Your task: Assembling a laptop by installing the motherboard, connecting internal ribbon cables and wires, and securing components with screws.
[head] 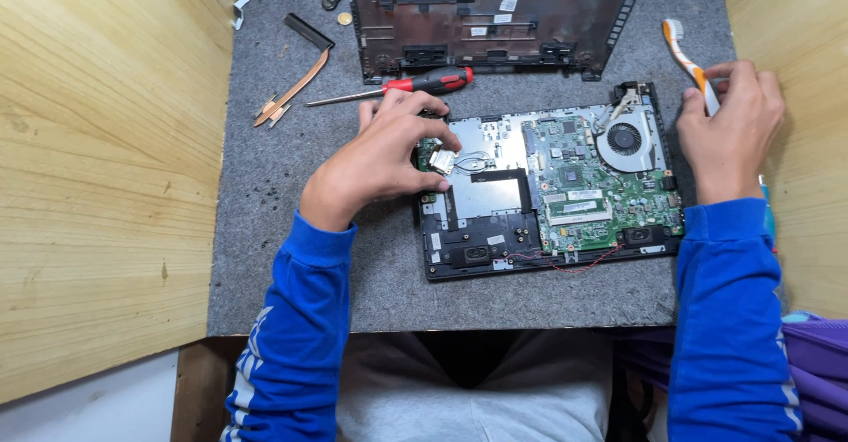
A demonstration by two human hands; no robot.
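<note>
Head cam looking straight down at an opened laptop base (495,261) on a grey felt bench (309,230), both hands in frame.

Left hand (380,159) sits at about 9 o'clock of the base, fingers curled down onto a small green board piece (430,155) at the chassis's left edge; the grip looks pinched there, but I can't tell if it actually has hold of anything. Right hand (729,133) is over at 3 o'clock, just off the base, closed around the handle of an orange and white toothbrush (685,49) with the bristle end pointing up toward 11. The green mainboard (601,186) and round fan (625,139) fill the right half of the base. A red-handled screwdriver (415,84) lies at 12 o'clock just past the left hand, the removed bottom cover (495,18) behind it, and a copper heat pipe (296,84) out at 10 o'clock.
</note>
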